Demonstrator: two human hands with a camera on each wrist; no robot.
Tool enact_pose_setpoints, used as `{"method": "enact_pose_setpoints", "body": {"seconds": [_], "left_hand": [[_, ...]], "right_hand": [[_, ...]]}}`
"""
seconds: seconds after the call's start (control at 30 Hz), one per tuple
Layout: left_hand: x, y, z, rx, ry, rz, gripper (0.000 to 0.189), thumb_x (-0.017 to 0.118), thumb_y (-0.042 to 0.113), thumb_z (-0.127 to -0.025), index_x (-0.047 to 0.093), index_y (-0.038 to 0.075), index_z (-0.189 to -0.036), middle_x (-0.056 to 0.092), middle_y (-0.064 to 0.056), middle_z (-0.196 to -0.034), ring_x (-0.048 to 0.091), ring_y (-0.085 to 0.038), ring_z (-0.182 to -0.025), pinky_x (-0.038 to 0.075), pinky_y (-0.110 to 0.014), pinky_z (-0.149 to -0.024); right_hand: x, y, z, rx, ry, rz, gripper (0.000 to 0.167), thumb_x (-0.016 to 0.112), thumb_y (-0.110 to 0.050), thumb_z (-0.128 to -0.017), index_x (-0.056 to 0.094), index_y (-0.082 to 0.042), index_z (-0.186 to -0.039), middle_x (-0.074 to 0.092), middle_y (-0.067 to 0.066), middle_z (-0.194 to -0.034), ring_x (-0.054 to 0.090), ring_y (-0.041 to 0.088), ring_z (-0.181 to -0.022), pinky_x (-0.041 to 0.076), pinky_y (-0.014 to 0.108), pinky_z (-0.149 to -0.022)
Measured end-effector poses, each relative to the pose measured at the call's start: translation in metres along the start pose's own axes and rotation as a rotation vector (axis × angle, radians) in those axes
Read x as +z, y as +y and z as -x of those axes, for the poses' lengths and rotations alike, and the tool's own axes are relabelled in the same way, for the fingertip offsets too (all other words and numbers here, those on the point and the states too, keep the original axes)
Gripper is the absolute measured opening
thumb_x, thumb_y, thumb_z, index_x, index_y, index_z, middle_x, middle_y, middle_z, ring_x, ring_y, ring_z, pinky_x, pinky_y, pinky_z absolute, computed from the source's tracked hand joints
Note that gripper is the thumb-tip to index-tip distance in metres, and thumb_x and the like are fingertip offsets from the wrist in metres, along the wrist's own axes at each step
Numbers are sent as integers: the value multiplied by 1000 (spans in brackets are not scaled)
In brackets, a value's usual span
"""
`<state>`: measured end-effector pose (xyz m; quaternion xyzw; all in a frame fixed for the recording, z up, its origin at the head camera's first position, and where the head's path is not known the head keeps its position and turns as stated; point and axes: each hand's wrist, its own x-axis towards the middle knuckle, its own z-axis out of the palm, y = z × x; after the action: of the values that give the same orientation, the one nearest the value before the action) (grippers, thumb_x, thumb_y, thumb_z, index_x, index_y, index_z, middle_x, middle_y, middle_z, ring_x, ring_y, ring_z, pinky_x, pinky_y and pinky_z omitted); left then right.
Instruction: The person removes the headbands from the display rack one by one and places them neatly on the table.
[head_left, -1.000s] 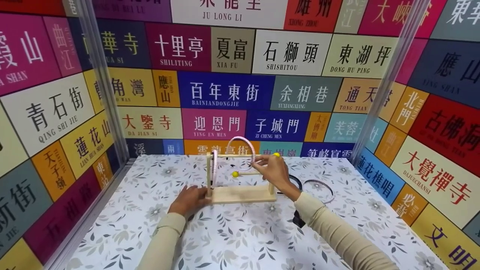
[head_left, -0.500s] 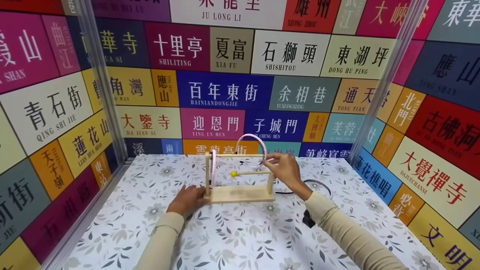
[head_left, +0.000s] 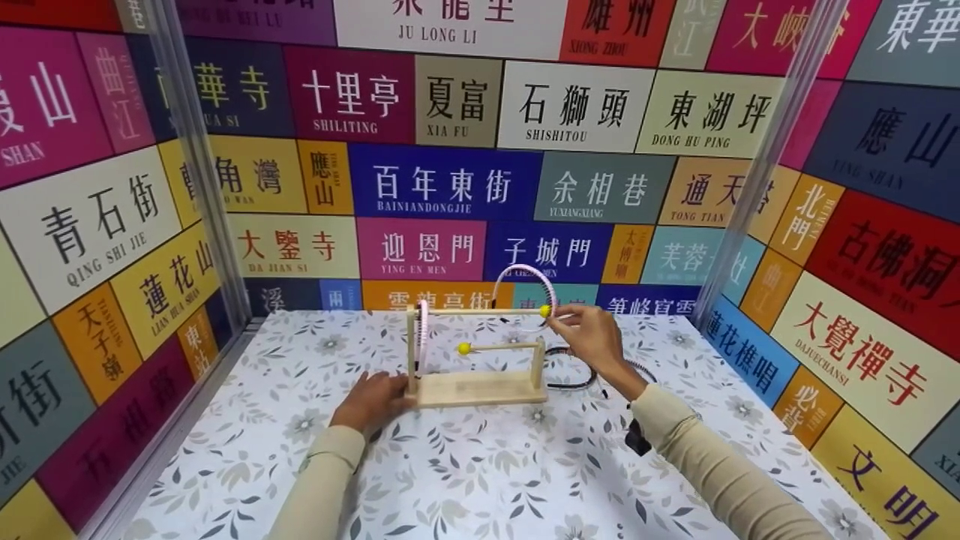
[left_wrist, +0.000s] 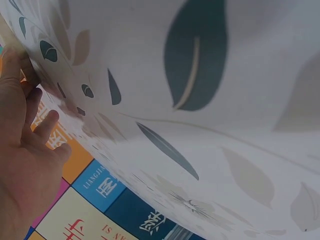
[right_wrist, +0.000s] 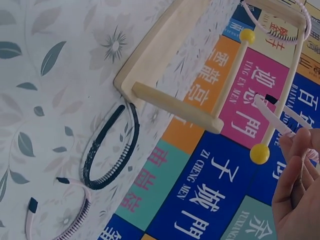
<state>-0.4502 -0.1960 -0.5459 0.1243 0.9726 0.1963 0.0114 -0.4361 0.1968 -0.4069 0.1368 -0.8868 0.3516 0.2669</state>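
Right hand (head_left: 596,337) pinches a headband (head_left: 523,267) by the ball (head_left: 545,310) at the top rod's right end; left hand (head_left: 371,403), apart, grips the rack (head_left: 480,388) at left. A second band (head_left: 425,330) hangs left; a black band (right_wrist: 92,152) lies right.

The person's right grip (head_left: 592,337) pinched a pink toothed headband (head_left: 526,268) near the yellow ball (head_left: 545,310) of the upper rod (head_left: 472,312); the left grip (head_left: 371,403) touched the wooden rack (head_left: 480,388), where 1 other pink headband (head_left: 424,334) hung.

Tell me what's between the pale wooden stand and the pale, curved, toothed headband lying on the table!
A curved black toothed headband lies between them, as the right wrist view shows.
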Motion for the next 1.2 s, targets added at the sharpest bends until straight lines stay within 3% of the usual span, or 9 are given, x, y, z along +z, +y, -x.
{"method": "enact_pose_setpoints", "body": {"seconds": [0.4, 0.53, 0.87, 1.07, 1.2], "left_hand": [[0, 2, 3, -28, 1, -10, 40, 73, 44, -96, 69, 27, -132, 70, 2, -122, 61, -26, -120, 38, -55, -117], [0, 2, 3, -24, -1, -4, 38, 74, 44, -96, 70, 27, -129, 70, 2, -117, 62, -26, -116, 43, -55, -112], [0, 1, 1, -24, -22, 14, 36, 73, 42, -96, 70, 26, -128, 70, 5, -107, 63, -22, -108, 42, -56, -111], [2, 0, 1, -5, 4, 18, 35, 74, 39, -97, 70, 26, -129, 71, 5, -107, 64, -25, -111, 36, -58, -117], [3, -1, 1, 23, 35, 9, 32, 75, 35, -97, 72, 26, -127, 72, 4, -107, 65, -25, -110, 35, -57, -118]], "right_hand": [[-27, 22, 5, 40, 14, 40, 25, 80, -30, -93, 81, -11, -108, 79, 15, -96, 60, 11, -40, 44, 26, -34], [-35, 29, 7, 70, 14, 39, 27, 80, -31, -92, 80, -9, -108, 79, 16, -97, 61, 13, -41, 44, 26, -35], [-48, 48, 15, 96, 14, 62, 28, 80, -31, -92, 80, -8, -109, 79, 15, -98, 66, 11, -47, 50, 24, -40], [-53, 60, 27, 118, 10, 77, 29, 80, -32, -92, 81, -8, -109, 79, 17, -95, 66, 19, -45, 43, 26, -38], [-56, 67, 40, 135, -11, 76, 29, 79, -31, -93, 80, -8, -111, 79, 16, -94, 62, 18, -43, 36, 26, -37]]}}
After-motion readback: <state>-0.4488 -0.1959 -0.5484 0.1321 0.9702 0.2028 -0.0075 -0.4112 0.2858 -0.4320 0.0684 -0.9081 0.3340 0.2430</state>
